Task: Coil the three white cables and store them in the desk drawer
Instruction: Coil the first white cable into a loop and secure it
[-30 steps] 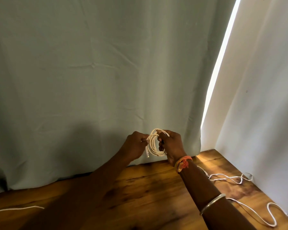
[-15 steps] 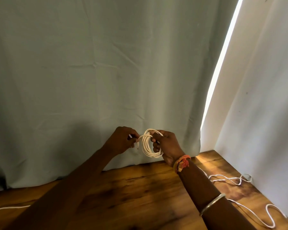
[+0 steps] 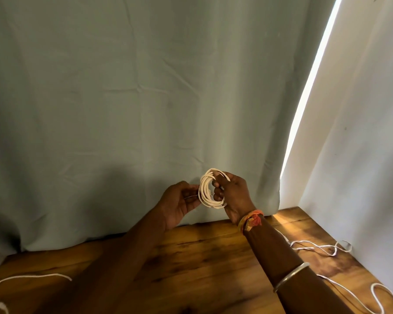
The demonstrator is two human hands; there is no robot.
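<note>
My right hand (image 3: 234, 196) is raised before the curtain (image 3: 100, 109) at mid-frame and grips the coiled white cable (image 3: 205, 193), fingers curled through its loops. My left hand (image 3: 177, 205), palm towards me, sits against the coil's left edge, fingers half curled; whether they pinch anything I cannot tell. A loose white cable (image 3: 315, 247) lies on the wooden table (image 3: 191, 257) at lower right, and a second loose cable (image 3: 32, 276) at lower left.

The coil (image 3: 210, 192) sits between left hand (image 3: 179, 203) and right hand (image 3: 235, 196) above the desk (image 3: 202, 257), curtain (image 3: 134, 98) behind.
</note>
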